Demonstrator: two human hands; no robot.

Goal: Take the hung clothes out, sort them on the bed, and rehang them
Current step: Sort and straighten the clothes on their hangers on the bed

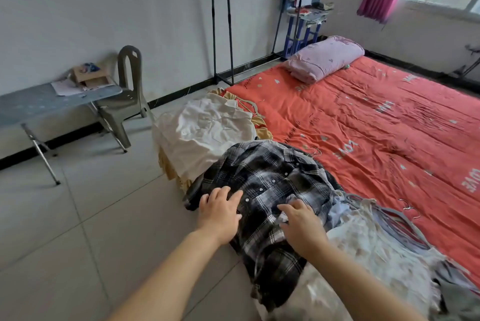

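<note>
A black-and-white plaid shirt (270, 177) lies buttoned on the near edge of the bed with the red sheet (376, 123). My left hand (220, 210) rests flat on its left side, fingers spread. My right hand (301, 224) presses on the shirt's lower front, fingers slightly bent; whether it pinches cloth I cannot tell. A white shirt (207, 131) lies over a yellow garment (262, 123) beyond the plaid one. A white fluffy garment (371, 261) and grey hangers (405, 219) lie to the right. The black clothes rack (220, 22) stands against the wall.
A folded pink quilt (324, 61) sits at the bed's head. A grey ironing board (46, 102) with papers and a grey plastic chair (127, 94) stand at the left wall. A blue shelf (301, 24) stands behind the rack. Tiled floor lies to the left of the bed.
</note>
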